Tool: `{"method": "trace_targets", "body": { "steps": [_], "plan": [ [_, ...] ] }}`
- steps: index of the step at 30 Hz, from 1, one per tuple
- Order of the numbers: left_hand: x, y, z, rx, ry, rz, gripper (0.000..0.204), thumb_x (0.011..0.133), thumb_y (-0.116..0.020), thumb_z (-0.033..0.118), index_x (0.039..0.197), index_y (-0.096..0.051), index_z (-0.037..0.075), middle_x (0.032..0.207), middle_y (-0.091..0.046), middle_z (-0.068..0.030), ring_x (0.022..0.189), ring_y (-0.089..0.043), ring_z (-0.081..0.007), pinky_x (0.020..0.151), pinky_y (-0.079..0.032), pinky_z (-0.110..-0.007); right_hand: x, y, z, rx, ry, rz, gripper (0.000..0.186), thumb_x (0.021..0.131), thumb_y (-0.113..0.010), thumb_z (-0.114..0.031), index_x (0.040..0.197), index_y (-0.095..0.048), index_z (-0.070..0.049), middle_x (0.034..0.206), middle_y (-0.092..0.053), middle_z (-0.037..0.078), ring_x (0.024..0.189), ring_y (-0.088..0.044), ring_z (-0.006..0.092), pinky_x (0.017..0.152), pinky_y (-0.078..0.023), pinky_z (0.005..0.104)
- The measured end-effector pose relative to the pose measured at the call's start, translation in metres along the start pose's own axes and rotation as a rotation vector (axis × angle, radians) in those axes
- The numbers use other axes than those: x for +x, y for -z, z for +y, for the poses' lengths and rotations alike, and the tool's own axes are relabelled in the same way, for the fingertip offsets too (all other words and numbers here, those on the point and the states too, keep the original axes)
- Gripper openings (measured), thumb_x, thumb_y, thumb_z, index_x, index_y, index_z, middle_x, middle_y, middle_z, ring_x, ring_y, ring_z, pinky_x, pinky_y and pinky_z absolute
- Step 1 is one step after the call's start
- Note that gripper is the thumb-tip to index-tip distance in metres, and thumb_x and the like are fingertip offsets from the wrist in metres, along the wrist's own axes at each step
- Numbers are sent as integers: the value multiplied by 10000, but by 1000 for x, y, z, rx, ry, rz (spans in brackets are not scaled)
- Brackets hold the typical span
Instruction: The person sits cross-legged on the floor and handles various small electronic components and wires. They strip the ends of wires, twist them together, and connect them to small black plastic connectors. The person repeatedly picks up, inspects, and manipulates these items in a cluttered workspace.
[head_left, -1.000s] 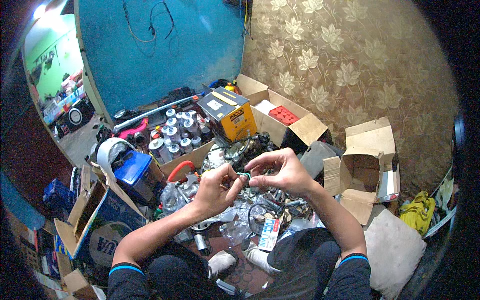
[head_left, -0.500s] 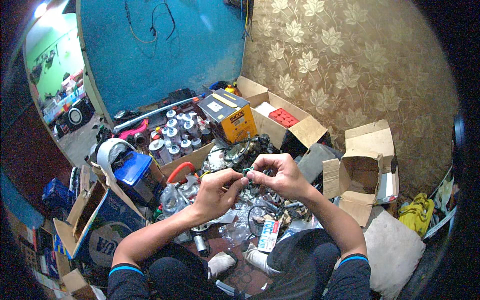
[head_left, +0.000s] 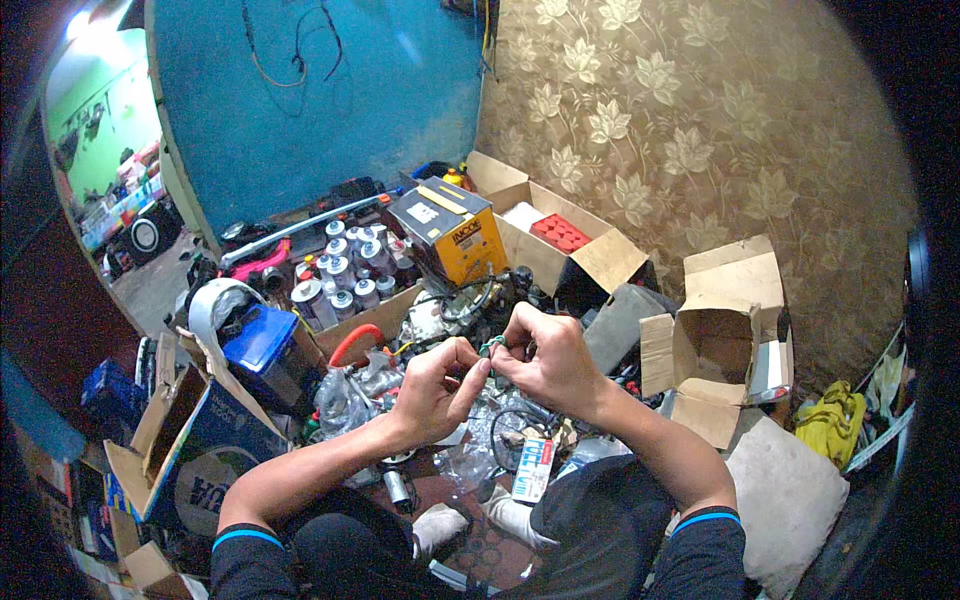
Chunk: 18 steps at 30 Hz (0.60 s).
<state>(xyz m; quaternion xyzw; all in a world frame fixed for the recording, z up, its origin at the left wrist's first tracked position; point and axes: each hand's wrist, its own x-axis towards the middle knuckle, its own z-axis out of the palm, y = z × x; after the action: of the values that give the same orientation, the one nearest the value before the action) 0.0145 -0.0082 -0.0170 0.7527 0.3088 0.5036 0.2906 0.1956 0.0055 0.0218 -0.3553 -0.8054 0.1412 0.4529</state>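
Observation:
My left hand and my right hand meet in the middle of the view, fingertips nearly touching. Between them is a thin green strand, looped and tangled; whether it is wire or cord I cannot make out. The right thumb and fingers pinch it. My left thumb presses toward the bent forefinger at the strand's other side, and its exact grip is partly hidden. Under both hands lie clear plastic bags and a heap of small metal parts.
A carton of clear bottles, a yellow and grey box and a long open carton stand behind. Another open carton is at right, above a pale cushion. At left are a blue box and a blue-lidded container.
The right fingers have curled downward round the green strand, and its loop now shows above the fingertips. My left hand has barely moved. The whole view has shifted slightly.

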Motion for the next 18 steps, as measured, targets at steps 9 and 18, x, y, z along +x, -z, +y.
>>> {"method": "trace_targets", "body": {
  "steps": [9, 18],
  "plan": [
    [-1, 1, 5, 2, -48, 5, 122, 926, -566, 65, 834, -519, 2, 714, -561, -54, 619, -532, -82, 527, -455, -238, 2, -1, -11, 289, -181, -2, 382, 752, -635, -29, 1097, -471, -12, 776, -659, 123, 716, -677, 238, 643, -528, 334],
    [-6, 7, 6, 65, -124, 26, 86, 920, -568, 57, 871, -534, -4, 753, -575, -66, 689, -596, -109, 537, -500, -256, 0, -11, -18, 278, -40, -24, 313, 802, -546, 23, 1110, -498, -7, 892, -678, 171, 801, -699, 232, 604, -550, 334]
  ]
}}
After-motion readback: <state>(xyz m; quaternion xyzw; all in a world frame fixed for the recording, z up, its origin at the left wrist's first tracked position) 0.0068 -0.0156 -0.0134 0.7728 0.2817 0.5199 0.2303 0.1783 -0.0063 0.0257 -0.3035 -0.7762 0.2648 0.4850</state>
